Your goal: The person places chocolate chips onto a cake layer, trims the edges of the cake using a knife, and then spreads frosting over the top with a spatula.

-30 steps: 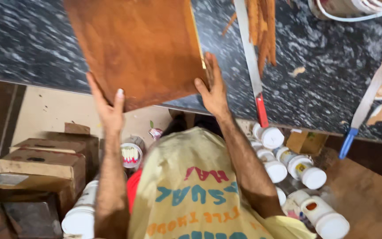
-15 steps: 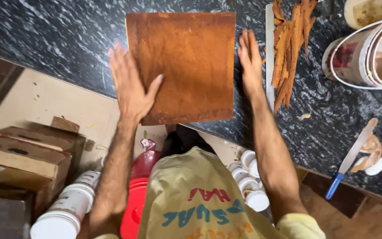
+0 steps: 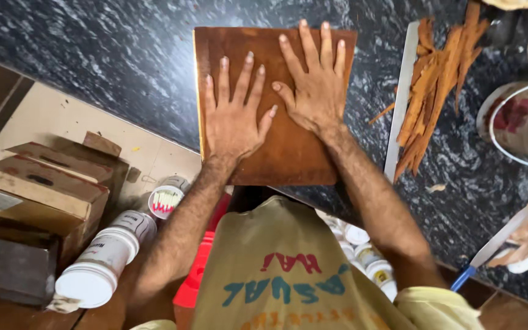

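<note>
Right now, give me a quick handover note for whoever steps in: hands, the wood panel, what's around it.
Left hand: flat, fingers spread, palm down on the brown wood panel.
Right hand: also flat on the panel, beside the left.
Panel: lying flat on the dark stone counter, near its edge.
Nearby: metal ruler and wood strips to the right, blue-handled knife further right.
Done: panel laid down. Neither hand grips anything.

Reddish-brown board on a black, white-flecked counter; orange-brown strips; yellow shirt with red, blue lettering.
</note>
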